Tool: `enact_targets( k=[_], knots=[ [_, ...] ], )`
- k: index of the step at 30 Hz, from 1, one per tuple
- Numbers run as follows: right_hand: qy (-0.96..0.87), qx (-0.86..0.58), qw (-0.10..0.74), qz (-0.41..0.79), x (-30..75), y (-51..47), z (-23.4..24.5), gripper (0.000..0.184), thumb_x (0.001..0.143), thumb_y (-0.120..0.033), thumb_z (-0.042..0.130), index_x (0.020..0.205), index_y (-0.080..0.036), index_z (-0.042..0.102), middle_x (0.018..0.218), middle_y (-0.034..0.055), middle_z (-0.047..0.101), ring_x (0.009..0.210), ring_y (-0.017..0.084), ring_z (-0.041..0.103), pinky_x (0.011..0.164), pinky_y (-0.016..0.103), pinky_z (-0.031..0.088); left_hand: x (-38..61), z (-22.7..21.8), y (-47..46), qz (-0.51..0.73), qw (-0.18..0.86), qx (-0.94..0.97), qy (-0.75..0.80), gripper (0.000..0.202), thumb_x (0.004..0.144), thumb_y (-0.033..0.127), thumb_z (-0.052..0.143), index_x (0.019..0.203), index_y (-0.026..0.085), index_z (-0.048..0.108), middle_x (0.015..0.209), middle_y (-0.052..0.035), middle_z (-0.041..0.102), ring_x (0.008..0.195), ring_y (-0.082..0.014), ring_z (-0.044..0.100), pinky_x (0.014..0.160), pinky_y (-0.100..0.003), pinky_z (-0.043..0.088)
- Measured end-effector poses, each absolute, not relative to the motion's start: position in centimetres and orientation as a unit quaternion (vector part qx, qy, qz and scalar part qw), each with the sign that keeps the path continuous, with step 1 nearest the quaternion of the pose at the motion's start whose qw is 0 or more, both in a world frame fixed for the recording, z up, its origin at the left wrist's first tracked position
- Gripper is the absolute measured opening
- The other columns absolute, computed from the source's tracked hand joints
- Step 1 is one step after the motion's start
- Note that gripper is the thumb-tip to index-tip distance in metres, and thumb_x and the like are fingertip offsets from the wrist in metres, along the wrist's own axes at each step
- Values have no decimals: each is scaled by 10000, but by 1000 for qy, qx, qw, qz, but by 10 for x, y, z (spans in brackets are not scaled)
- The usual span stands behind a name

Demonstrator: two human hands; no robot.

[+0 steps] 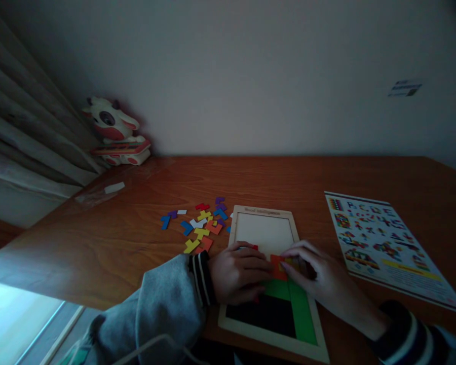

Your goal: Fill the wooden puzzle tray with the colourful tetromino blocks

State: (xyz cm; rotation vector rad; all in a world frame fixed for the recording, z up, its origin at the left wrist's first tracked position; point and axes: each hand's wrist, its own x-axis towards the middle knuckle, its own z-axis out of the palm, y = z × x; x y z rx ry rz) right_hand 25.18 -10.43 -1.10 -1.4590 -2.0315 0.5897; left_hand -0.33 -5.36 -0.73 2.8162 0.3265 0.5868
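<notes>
A light wooden puzzle tray point(264, 209) lies on the table, its upper part bare and a dark area showing lower down. Green puzzle pieces point(303, 317) fill its right side and a strip across the middle. My left hand point(240, 274) rests over the tray's left side with fingers stretched out, partly covering a red piece point(255, 248). An orange puzzle piece point(276, 264) sits above the green strip, near my left fingertips. My right hand point(314, 271) pinches at its right edge, thumb and fingers close together, with a bit of yellow-orange showing between them.
Several loose coloured pieces point(201, 233) are scattered left of the tray. A printed pattern sheet point(387, 243) lies to the right. At the back left stands a cow-shaped toy point(116, 133), near a curtain point(34, 121). A white cable point(155, 340) crosses by my left sleeve.
</notes>
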Motion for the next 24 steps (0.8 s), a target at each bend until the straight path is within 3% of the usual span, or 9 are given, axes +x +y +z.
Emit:
enact_targets(
  k=[7, 12, 17, 21, 24],
  knots=[
    [-714, -574, 318, 244, 252, -101, -14, 273, 981, -465, 495, 963, -248, 660, 908, 38, 691, 817, 201, 662, 738, 338, 535, -10, 2, -44, 273, 53, 953, 120, 226, 969, 271, 532, 1128, 191, 670, 1164, -37, 742, 1087, -171, 667, 990, -341, 453],
    [-702, -567, 357, 244, 255, -100, -17, 264, 974, -457, 503, 964, -235, 646, 880, 37, 674, 765, 185, 648, 687, 312, 530, -50, 6, -5, 279, -27, 927, 248, 235, 962, 270, 539, 1138, 194, 673, 1154, -81, 735, 1018, -222, 695, 900, -386, 522],
    [-703, -560, 375, 228, 255, -100, -16, 240, 968, -437, 517, 946, -237, 646, 839, 31, 652, 726, 181, 630, 666, 309, 525, -81, -2, 31, 228, -12, 897, 378, 441, 950, 427, 580, 1296, 154, 602, 1329, -140, 645, 1193, -298, 628, 1000, -481, 511],
    [-702, -562, 376, 223, 253, -99, -15, 239, 973, -435, 513, 940, -237, 642, 832, 30, 638, 701, 173, 613, 632, 302, 511, -75, -8, 40, 183, 18, 902, 390, 527, 954, 490, 561, 1368, 164, 556, 1463, -137, 532, 1345, -289, 514, 1098, -496, 440],
    [-703, -559, 376, 227, 252, -98, -14, 239, 973, -435, 514, 935, -235, 639, 821, 29, 635, 681, 170, 604, 607, 296, 506, -70, -11, 42, 153, 25, 909, 387, 509, 962, 472, 543, 1357, 153, 574, 1457, -142, 537, 1356, -291, 504, 1116, -499, 421]
  ],
)
